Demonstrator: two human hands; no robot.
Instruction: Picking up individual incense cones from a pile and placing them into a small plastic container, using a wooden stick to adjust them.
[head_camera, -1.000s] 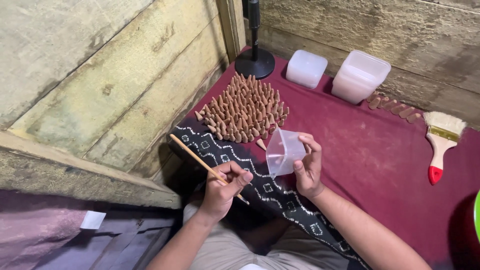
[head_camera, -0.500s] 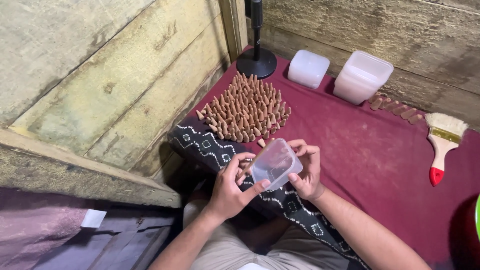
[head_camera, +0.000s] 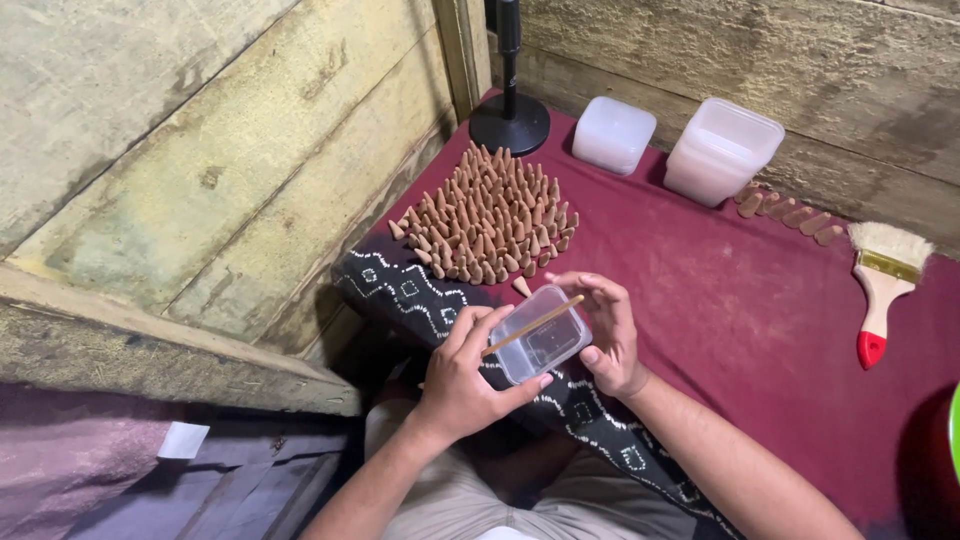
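Observation:
I hold a small clear plastic container (head_camera: 545, 343) between both hands, above a black patterned cloth (head_camera: 400, 290). My left hand (head_camera: 462, 385) grips its near side and pinches a thin wooden stick (head_camera: 535, 323) that lies across the container's top. My right hand (head_camera: 612, 335) cups the far right side, fingers curled over the rim. Just beyond the hands, several brown cones (head_camera: 495, 215) stand packed together on the maroon cloth (head_camera: 700, 300). One loose cone (head_camera: 521, 286) lies next to the container.
A black round stand base (head_camera: 510, 122) sits behind the cones. Two white plastic tubs (head_camera: 612, 133) (head_camera: 722, 150) stand at the back, with a short row of cones (head_camera: 790, 210) and a red-handled paintbrush (head_camera: 880, 290) to the right. Wooden planks (head_camera: 200, 180) close the left.
My left hand has brought the stick in from the left and now lies on the container too. The container has tipped from upright to flat between both hands.

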